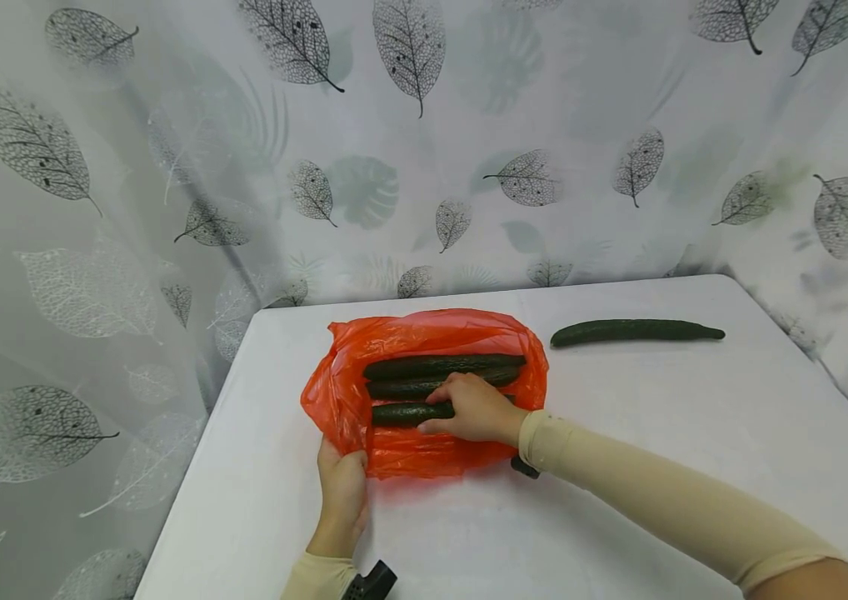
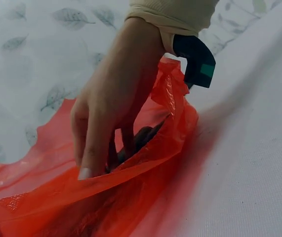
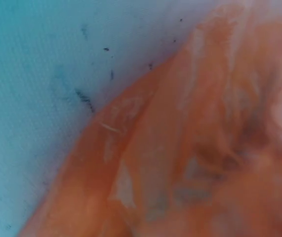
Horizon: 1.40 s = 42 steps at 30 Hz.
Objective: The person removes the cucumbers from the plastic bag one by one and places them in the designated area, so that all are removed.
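An orange-red plastic bag (image 1: 334, 392) lies spread with its mouth facing up, and three dark green cucumbers lie side by side in it: the back cucumber (image 1: 439, 364), the middle cucumber (image 1: 397, 389) and the front cucumber (image 1: 401, 415). My right hand (image 1: 476, 408) reaches in from the right and grips the front cucumber, thumb on its near side and fingers over its far side. The left wrist view shows this right hand (image 2: 108, 98) with fingers pointing down inside the bag. At the bag's near left corner, my left hand (image 1: 343, 492) pinches the plastic.
Another cucumber (image 1: 634, 332) lies on the white table (image 1: 619, 392) at the back right, apart from the bag. A leaf-patterned curtain (image 1: 409, 167) hangs behind the table and along its sides. The right wrist view is blurred, mostly filled by the bag.
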Motion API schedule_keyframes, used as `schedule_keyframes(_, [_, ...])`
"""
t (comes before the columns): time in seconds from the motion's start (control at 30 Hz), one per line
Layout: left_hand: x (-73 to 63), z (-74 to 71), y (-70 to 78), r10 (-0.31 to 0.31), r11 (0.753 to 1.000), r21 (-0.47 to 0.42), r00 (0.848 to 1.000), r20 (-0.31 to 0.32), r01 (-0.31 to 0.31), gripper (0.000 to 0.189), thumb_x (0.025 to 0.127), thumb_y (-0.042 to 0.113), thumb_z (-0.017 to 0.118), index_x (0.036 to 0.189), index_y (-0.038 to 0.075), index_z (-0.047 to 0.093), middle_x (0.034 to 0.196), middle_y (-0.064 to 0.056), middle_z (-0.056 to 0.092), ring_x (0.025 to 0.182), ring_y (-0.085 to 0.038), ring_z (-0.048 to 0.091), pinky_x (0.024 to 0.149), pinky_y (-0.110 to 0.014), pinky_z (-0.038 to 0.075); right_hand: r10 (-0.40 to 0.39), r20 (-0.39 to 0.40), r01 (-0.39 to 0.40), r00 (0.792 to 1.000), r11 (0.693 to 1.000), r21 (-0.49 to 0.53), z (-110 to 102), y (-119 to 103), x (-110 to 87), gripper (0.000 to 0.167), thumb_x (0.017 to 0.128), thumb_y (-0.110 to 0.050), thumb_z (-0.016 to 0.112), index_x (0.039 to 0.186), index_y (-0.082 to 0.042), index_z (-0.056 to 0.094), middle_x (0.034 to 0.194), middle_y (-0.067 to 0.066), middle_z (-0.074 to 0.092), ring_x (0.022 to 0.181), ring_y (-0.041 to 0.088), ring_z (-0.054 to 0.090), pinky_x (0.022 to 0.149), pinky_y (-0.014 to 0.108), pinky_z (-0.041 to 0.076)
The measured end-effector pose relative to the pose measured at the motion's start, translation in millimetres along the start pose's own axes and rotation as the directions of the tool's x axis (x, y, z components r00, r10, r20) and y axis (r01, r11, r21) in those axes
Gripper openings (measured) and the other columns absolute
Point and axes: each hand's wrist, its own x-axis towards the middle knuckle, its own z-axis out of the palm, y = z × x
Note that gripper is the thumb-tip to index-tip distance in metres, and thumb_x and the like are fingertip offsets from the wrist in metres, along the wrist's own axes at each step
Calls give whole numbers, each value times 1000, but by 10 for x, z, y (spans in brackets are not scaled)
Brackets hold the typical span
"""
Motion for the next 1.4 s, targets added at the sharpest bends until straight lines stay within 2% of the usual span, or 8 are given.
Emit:
schedule_keyframes(0.23, [7, -13, -10, -1, 1000, 3, 1000, -6, 1, 74, 79, -16, 35, 150, 2, 27, 148, -14, 38, 132, -32, 39, 113, -48, 35, -28, -27, 27, 999, 999, -46, 48, 44, 10, 39, 84, -33, 83, 117, -15, 75, 104, 0, 64, 100, 19, 57, 93, 42, 47])
schedule_keyframes(0.53, [16, -22, -6, -5, 1000, 7, 1000, -14, 5, 73, 79, -16, 35, 149, 1, 27, 147, -13, 38, 131, -31, 39, 112, -46, 37, -70, -48, 62, 996, 987, -147, 90, 75, 13, 41, 82, -16, 84, 121, -16, 73, 115, -1, 69, 111, 24, 61, 98, 44, 49])
schedule_keyframes(0.7, [15, -26, -4, -3, 1000, 9, 1000, -17, 3, 73, 78, -17, 35, 149, 1, 28, 147, -13, 39, 130, -31, 39, 111, -45, 38, -92, -72, 78, 993, 980, -185, 118, 97, 17, 41, 81, -9, 84, 120, -17, 73, 115, 0, 70, 110, 24, 62, 97, 44, 50])
schedule_keyframes(0.87, [10, -30, -3, -3, 1000, 7, 1000, -16, 3, 73, 79, -17, 36, 149, 1, 28, 147, -13, 38, 130, -31, 39, 110, -43, 39, -86, -91, 69, 992, 983, -170, 131, 119, 17, 40, 81, -4, 81, 118, -17, 75, 113, -1, 70, 109, 24, 62, 97, 44, 50])
schedule_keyframes(1.17, [6, -36, 12, 10, 1000, -12, 1000, -18, -10, 71, 81, -16, 36, 149, 3, 29, 147, -12, 40, 131, -30, 40, 109, -41, 40, -73, -98, 65, 993, 995, -81, 98, 116, -31, 37, 84, -4, 79, 119, -16, 75, 113, -4, 70, 110, 19, 61, 102, 41, 47])
schedule_keyframes(1.4, [7, -35, 38, 61, 996, -61, 997, -38, -64, 71, 78, -19, 32, 146, 2, 34, 142, -13, 44, 124, -30, 45, 104, -38, 43, -70, -159, 62, 985, 997, -53, 11, 140, -128, 38, 85, -5, 79, 120, -19, 74, 112, -6, 69, 109, 17, 61, 101, 40, 47])
